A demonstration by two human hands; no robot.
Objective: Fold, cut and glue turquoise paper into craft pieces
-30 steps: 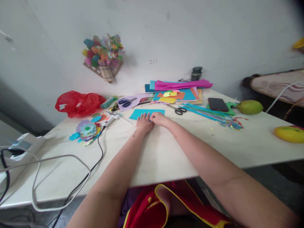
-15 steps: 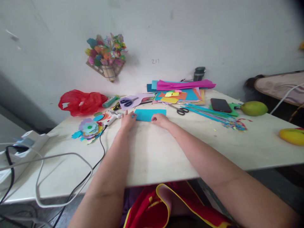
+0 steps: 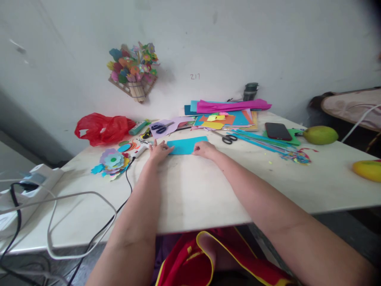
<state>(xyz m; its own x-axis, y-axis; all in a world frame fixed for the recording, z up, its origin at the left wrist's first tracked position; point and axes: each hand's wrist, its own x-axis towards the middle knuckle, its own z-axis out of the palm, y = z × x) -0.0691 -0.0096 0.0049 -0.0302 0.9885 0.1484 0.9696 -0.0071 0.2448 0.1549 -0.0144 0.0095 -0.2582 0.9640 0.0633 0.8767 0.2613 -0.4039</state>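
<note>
A blue sheet of paper lies flat on the table, slightly tilted, between my hands. At its left end my left hand rests with fingers spread, the thumb touching the paper's edge. My right hand has its fingers curled and pinches the paper's lower right corner. Left of my left hand lies a white glue gun with a black cord. Beside it is a pile of paper flower shapes. Dark-handled scissors lie just beyond my right hand.
Behind are a red plastic bag, another pair of scissors, stacked coloured papers and a magenta roll. Blue strips, a phone and a green mango lie right. A power strip and loose cables occupy the left.
The paper has turned slightly, its right end farther from me. My left hand has shifted a little left, and my right hand a little right.
</note>
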